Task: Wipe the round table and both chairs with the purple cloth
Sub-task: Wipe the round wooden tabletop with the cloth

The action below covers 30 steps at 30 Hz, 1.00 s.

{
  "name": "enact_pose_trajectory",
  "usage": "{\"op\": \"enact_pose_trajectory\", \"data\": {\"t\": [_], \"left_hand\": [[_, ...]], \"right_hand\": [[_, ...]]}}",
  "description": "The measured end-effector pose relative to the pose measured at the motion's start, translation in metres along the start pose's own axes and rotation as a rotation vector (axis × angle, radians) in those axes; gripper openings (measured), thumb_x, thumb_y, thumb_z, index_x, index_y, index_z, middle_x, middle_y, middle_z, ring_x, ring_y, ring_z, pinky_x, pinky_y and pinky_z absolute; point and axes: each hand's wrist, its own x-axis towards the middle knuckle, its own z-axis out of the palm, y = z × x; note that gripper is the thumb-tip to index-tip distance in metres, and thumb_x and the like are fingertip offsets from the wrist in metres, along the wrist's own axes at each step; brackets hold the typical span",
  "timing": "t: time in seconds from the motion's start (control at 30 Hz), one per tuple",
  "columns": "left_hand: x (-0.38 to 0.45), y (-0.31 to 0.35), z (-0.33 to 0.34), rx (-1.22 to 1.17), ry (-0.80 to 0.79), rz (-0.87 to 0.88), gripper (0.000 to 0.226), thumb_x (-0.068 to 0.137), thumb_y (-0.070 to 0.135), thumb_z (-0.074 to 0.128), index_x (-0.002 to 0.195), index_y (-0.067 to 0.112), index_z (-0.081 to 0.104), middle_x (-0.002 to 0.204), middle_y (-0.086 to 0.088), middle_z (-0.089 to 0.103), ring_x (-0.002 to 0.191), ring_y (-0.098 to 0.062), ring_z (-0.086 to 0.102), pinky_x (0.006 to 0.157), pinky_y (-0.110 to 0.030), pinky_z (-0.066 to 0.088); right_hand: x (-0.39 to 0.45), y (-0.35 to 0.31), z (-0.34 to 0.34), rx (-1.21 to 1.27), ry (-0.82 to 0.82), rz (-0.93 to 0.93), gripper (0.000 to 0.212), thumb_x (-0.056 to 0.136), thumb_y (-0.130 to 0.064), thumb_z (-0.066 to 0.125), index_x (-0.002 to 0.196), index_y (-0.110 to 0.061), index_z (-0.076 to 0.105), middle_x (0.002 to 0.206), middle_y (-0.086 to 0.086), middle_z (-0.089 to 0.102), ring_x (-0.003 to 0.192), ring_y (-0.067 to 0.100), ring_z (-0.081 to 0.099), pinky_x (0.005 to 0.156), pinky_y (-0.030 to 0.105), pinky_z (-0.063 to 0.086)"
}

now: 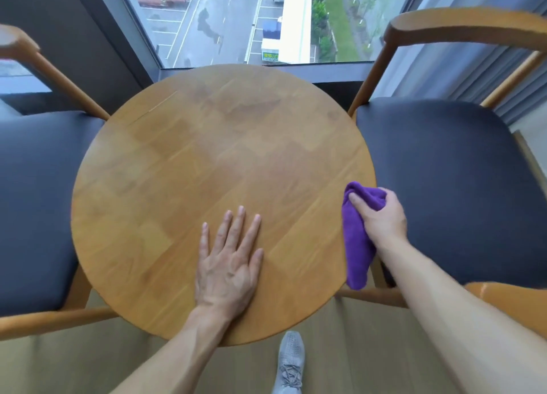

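A: Quickly, your left hand [229, 263] is flat on the round table [183, 168], fingers straight and spread, gripping nothing. Why there?

B: Likely you're bracing the top so it stays put while you wipe. That's my guess.

A: And your right hand [381, 216]?

B: Fingers curled round the purple cloth [356, 245], bunched up, at the table's right edge; its loose tail droops off the near right rim. Looks like you're working the edge or crossing to the right chair [455, 168], can't tell which.

A: Surface?

B: Pale wood top, faint duller patches at the far side, maybe damp streaks. Left chair [35, 192] and the right one both have dark padded seats on wooden frames, tucked close either side.

A: Room?

B: Big window [236, 20] on the far side, car park far below. Grey shoe [291, 361] on pale floor, near.
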Motion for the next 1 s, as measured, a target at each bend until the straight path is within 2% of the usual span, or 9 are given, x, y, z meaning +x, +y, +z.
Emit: {"op": "enact_pose_trajectory", "data": {"t": [0.13, 0.27, 0.37, 0.5, 0.57, 0.67, 0.77, 0.9, 1.0], "left_hand": [[0.0, -0.002, 0.002, -0.01, 0.02, 0.001, 0.061, 0.098, 0.048, 0.031, 0.157, 0.034, 0.025, 0.167, 0.005, 0.016, 0.154, -0.017, 0.015, 0.12, -0.055, 0.017], [-0.001, 0.0, 0.007, -0.008, 0.043, 0.014, 0.062, 0.098, 0.047, 0.035, 0.157, 0.033, 0.025, 0.167, 0.005, 0.014, 0.154, -0.017, 0.015, 0.119, -0.055, 0.02], [0.001, 0.001, 0.004, -0.017, 0.076, 0.009, 0.062, 0.096, 0.047, 0.039, 0.156, 0.032, 0.03, 0.166, 0.005, 0.02, 0.153, -0.017, 0.02, 0.118, -0.054, 0.022], [0.003, 0.002, -0.001, -0.038, 0.086, 0.017, 0.06, 0.092, 0.05, 0.046, 0.151, 0.036, 0.041, 0.161, 0.006, 0.034, 0.148, -0.017, 0.031, 0.116, -0.052, 0.024], [0.013, -0.005, -0.004, -0.061, 0.113, 0.057, 0.054, 0.09, 0.051, 0.051, 0.143, 0.037, 0.051, 0.152, 0.004, 0.047, 0.137, -0.021, 0.044, 0.11, -0.049, 0.03], [0.047, -0.026, -0.012, -0.054, 0.165, 0.167, 0.042, 0.089, 0.048, 0.057, 0.128, 0.034, 0.062, 0.128, 0.0, 0.059, 0.106, -0.026, 0.057, 0.09, -0.044, 0.041], [0.089, -0.054, -0.019, -0.028, 0.173, 0.214, 0.038, 0.089, 0.049, 0.057, 0.12, 0.028, 0.064, 0.113, -0.006, 0.059, 0.091, -0.03, 0.056, 0.078, -0.042, 0.045], [0.134, -0.091, -0.028, 0.048, 0.162, 0.078, 0.033, 0.091, 0.047, 0.049, 0.104, 0.018, 0.06, 0.106, -0.011, 0.056, 0.092, -0.034, 0.053, 0.078, -0.044, 0.041], [0.155, -0.121, -0.037, 0.078, 0.149, 0.003, 0.031, 0.092, 0.045, 0.05, 0.102, 0.016, 0.057, 0.107, -0.012, 0.055, 0.095, -0.034, 0.052, 0.079, -0.044, 0.04]], "right_hand": [[0.057, -0.036, -0.004, -0.122, -0.081, -0.095, 0.049, 0.065, -0.068, 0.074, 0.1, -0.037, 0.058, 0.092, -0.022, 0.061, 0.093, 0.012, 0.06, 0.078, 0.028, 0.042], [0.105, -0.074, 0.009, -0.298, -0.101, -0.242, 0.038, 0.074, -0.065, 0.071, 0.099, -0.04, 0.057, 0.101, -0.009, 0.064, 0.099, 0.019, 0.058, 0.082, 0.035, 0.047], [0.122, -0.103, 0.032, -0.427, 0.013, -0.385, 0.033, 0.084, -0.059, 0.064, 0.107, -0.035, 0.061, 0.11, 0.002, 0.064, 0.105, 0.029, 0.058, 0.082, 0.039, 0.048], [0.116, -0.13, 0.077, -0.557, 0.17, -0.643, 0.026, 0.09, -0.038, 0.063, 0.111, -0.025, 0.067, 0.118, 0.003, 0.064, 0.112, 0.032, 0.054, 0.09, 0.045, 0.043], [0.106, -0.134, 0.095, -0.607, 0.131, -0.756, 0.029, 0.089, -0.032, 0.064, 0.116, -0.022, 0.068, 0.123, 0.002, 0.064, 0.116, 0.031, 0.053, 0.094, 0.045, 0.04], [0.081, -0.141, 0.124, -0.618, -0.005, -0.91, 0.032, 0.086, -0.03, 0.067, 0.117, -0.022, 0.07, 0.126, 0.002, 0.065, 0.117, 0.029, 0.056, 0.093, 0.043, 0.042], [0.046, -0.15, 0.15, -0.599, -0.063, -0.931, 0.034, 0.083, -0.032, 0.07, 0.116, -0.026, 0.07, 0.126, -0.002, 0.065, 0.118, 0.026, 0.057, 0.086, 0.042, 0.044], [0.002, -0.152, 0.176, -0.525, -0.112, -0.896, 0.039, 0.083, -0.039, 0.07, 0.12, -0.028, 0.067, 0.123, -0.006, 0.064, 0.118, 0.022, 0.056, 0.082, 0.04, 0.045], [-0.03, -0.153, 0.192, -0.474, -0.129, -0.822, 0.043, 0.082, -0.04, 0.07, 0.123, -0.027, 0.064, 0.122, -0.008, 0.063, 0.118, 0.02, 0.054, 0.083, 0.041, 0.045]]}}
